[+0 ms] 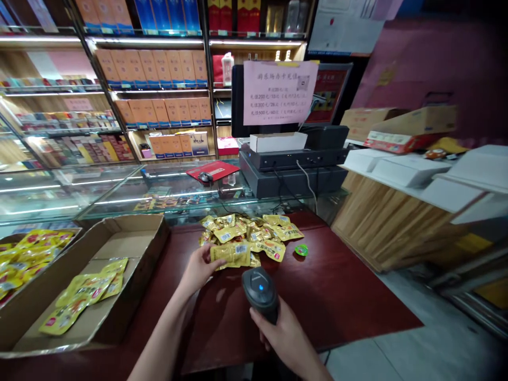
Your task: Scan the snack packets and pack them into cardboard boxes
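Yellow packet [233, 255], barcode up, at near edge of the packet pile [254, 233] on the dark red table [325, 296]. Left hand [201, 269] pinches its left end, thumb on top. Right hand [283, 328] wrapped round black scanner [260, 291], blue light lit, just nearer. Green-rimmed item [301, 250] right of pile; cardboard tray [130, 275] left, holding a few packets.

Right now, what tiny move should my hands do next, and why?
Maybe tip the dark plastic handheld scanner in your right hand toward the shiny yellow packet in your left hand, because the packet's printed code is showing and the scanner is near.
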Demonstrator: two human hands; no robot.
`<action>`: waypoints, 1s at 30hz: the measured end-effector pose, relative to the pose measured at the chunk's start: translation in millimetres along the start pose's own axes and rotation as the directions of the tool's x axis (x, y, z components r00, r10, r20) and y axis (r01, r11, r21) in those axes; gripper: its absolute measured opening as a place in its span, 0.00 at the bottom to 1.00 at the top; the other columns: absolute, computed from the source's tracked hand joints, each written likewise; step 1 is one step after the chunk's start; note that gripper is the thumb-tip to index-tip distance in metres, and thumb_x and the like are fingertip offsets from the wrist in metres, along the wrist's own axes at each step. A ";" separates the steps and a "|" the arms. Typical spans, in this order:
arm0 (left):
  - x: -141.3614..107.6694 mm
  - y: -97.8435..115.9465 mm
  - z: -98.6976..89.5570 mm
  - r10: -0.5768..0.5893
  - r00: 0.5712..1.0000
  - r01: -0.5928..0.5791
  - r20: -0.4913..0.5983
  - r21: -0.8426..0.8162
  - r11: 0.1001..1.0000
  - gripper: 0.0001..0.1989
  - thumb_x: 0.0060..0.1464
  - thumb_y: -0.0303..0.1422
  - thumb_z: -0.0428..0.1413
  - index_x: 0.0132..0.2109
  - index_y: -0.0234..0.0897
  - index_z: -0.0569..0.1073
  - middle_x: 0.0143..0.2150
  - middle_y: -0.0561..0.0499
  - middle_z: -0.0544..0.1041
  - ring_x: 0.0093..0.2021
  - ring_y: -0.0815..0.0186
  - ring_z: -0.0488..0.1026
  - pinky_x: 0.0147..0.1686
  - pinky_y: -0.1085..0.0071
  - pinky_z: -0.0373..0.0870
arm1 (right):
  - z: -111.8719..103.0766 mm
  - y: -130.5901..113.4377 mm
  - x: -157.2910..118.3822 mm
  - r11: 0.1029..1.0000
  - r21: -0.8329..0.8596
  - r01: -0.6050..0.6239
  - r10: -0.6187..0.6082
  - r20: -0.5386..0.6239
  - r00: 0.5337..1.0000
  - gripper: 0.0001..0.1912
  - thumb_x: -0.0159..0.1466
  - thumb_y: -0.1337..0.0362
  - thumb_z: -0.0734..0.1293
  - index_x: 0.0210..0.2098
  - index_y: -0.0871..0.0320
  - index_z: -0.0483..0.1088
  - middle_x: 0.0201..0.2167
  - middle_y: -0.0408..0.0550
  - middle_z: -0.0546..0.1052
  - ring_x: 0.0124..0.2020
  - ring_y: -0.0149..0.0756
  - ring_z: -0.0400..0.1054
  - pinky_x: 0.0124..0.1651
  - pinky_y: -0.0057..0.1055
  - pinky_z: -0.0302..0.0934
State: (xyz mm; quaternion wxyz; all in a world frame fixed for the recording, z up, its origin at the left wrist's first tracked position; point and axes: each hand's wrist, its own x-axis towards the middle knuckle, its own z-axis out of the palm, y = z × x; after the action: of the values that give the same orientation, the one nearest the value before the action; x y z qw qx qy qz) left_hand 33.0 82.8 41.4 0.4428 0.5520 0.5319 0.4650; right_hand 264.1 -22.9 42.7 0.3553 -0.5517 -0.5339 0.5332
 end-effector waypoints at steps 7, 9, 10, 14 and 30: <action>-41.6 -18.3 -22.8 -0.197 0.979 0.204 0.052 -0.299 0.932 0.27 0.33 0.40 0.74 0.41 0.32 0.79 0.38 0.44 0.84 0.37 0.58 0.81 0.43 0.64 0.75 | 14.4 -10.3 -3.7 1.000 -0.027 0.003 -0.001 0.054 0.999 0.17 0.61 0.51 0.67 0.39 0.58 0.65 0.17 0.36 0.69 0.16 0.30 0.63 0.21 0.26 0.60; -46.8 -20.9 -25.6 -0.214 0.976 0.217 0.044 -0.310 0.926 0.26 0.32 0.39 0.74 0.40 0.32 0.79 0.37 0.44 0.84 0.36 0.59 0.81 0.42 0.65 0.76 | 18.1 -11.4 -4.8 0.999 -0.031 0.008 -0.005 0.067 0.998 0.17 0.61 0.51 0.67 0.38 0.58 0.65 0.17 0.36 0.69 0.16 0.30 0.63 0.20 0.26 0.60; -48.5 -21.7 -26.5 -0.219 0.975 0.221 0.042 -0.316 0.923 0.26 0.31 0.39 0.74 0.39 0.32 0.80 0.37 0.44 0.84 0.35 0.59 0.81 0.41 0.65 0.76 | 19.8 -11.5 -5.3 0.999 -0.031 0.007 -0.005 0.072 0.997 0.16 0.61 0.51 0.67 0.38 0.58 0.65 0.17 0.36 0.69 0.16 0.30 0.63 0.20 0.26 0.60; -52.2 -23.0 -27.9 -0.213 0.976 0.219 0.054 -0.338 0.915 0.24 0.30 0.37 0.75 0.37 0.32 0.80 0.36 0.45 0.84 0.35 0.59 0.81 0.41 0.66 0.76 | 25.2 -9.3 -6.7 1.000 -0.029 0.012 -0.010 0.096 0.995 0.15 0.61 0.52 0.67 0.37 0.57 0.64 0.16 0.35 0.68 0.15 0.30 0.63 0.19 0.25 0.59; -58.2 -8.3 -21.0 -0.222 0.972 0.237 0.083 -0.323 0.917 0.22 0.28 0.36 0.75 0.34 0.33 0.80 0.34 0.45 0.84 0.34 0.60 0.81 0.38 0.68 0.75 | 26.3 -2.7 -8.6 0.999 -0.049 0.010 -0.006 0.074 0.997 0.15 0.61 0.51 0.68 0.37 0.57 0.65 0.16 0.36 0.69 0.16 0.31 0.65 0.20 0.25 0.60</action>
State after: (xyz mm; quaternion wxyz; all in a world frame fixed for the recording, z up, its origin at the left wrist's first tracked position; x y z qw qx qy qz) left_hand 10.8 24.9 34.5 0.5921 0.4142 0.4975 0.4801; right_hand 239.3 -35.4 42.4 0.3237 -0.5381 -0.5620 0.5384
